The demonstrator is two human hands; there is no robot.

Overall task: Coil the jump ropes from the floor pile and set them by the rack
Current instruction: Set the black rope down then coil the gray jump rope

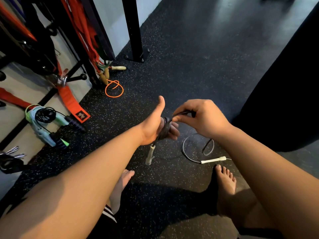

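The only label in view is a small black patch (80, 115) at the end of a red strap (69, 99) far to the left of the left grip (155, 123), and its marks are too small to read. The left grip stands with the thumb up and the fingers bent, clamped inside several turns of the black jump rope (164, 128) wound round the palm. Just to its right, the right grip (202, 116) pinches a strand of the same rope between thumb and fingertips; the rest of that strand is hidden in the palm. A white handle (149, 155) hangs straight below the left grip, its lower end blurred against the floor (189, 57). Below the right grip a second white handle (214, 159) lies on the floor with a grey loop of cord (187, 150); whether it belongs to the held rope cannot be told. Beyond the left grip, an orange rope (114, 88) lies coiled by the rack (133, 28), and a teal-handled bundle (43, 125) sits well to its left. A black bag (284, 83) right of the right grip is cut off by the edge.
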